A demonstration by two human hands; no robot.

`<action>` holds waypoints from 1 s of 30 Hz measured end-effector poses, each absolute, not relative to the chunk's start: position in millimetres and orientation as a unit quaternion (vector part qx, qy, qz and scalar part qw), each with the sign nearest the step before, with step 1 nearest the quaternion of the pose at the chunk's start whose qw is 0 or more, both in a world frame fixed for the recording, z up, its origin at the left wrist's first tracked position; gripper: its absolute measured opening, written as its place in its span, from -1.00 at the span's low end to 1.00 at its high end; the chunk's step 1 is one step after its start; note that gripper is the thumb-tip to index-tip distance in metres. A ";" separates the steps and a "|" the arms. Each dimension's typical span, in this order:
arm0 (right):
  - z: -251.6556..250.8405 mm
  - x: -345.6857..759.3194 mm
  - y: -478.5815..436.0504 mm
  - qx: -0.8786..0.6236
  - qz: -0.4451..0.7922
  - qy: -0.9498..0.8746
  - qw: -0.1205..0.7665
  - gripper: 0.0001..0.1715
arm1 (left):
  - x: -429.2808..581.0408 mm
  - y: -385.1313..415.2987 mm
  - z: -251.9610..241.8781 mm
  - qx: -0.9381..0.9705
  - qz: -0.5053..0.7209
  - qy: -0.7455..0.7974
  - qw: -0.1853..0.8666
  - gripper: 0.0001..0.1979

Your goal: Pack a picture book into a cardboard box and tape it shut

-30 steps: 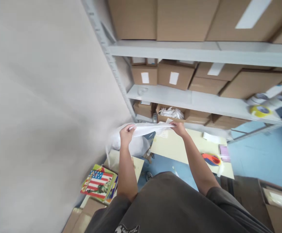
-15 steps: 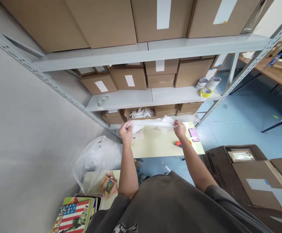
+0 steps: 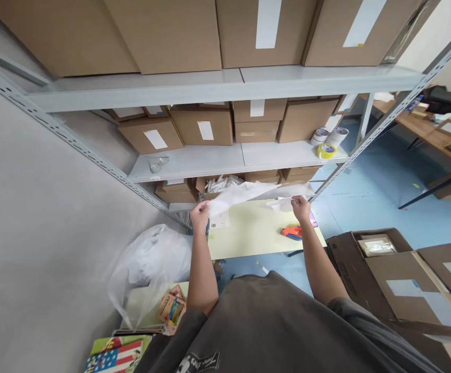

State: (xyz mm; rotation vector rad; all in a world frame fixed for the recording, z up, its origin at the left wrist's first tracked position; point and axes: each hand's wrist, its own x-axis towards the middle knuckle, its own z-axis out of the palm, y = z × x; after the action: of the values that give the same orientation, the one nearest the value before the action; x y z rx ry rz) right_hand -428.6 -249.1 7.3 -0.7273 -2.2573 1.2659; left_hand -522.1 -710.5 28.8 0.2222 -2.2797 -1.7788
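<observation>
My left hand (image 3: pixel 199 217) is closed on one end of a thin, translucent white sheet (image 3: pixel 237 195), which trails up and right over the work table (image 3: pixel 252 230). Whether it is paper or plastic film I cannot tell. A smaller white piece (image 3: pixel 280 204) is pinched in my right hand (image 3: pixel 300 208). A gap shows between the two pieces. Below and left of my right hand, an orange and blue tape dispenser (image 3: pixel 291 232) lies on the table. A white card with a barcode (image 3: pixel 220 219) lies near my left hand.
Grey shelving (image 3: pixel 194 163) with cardboard boxes (image 3: pixel 202 127) and tape rolls (image 3: pixel 325 151) stands ahead. A big white plastic bag (image 3: pixel 159 254) is at the left, above picture books (image 3: pixel 116 357). Large cartons (image 3: pixel 396 285) stand at the right.
The white sheet was stretched between both hands; now it is in two separate pieces. My right hand has moved right, and the view has shifted slightly.
</observation>
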 end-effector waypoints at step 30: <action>-59.8 -459.1 -416.8 -0.351 0.728 -0.585 0.065 -0.58 | -490.7 -665.0 10.7 -0.176 -0.642 -0.741 -0.085 -0.72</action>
State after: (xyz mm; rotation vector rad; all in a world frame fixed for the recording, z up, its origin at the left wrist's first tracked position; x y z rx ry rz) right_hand -459.1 -416.8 -59.8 -1.0602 -1.7660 2.1975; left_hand -490.7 -665.0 10.7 -0.5856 -2.4626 -2.1353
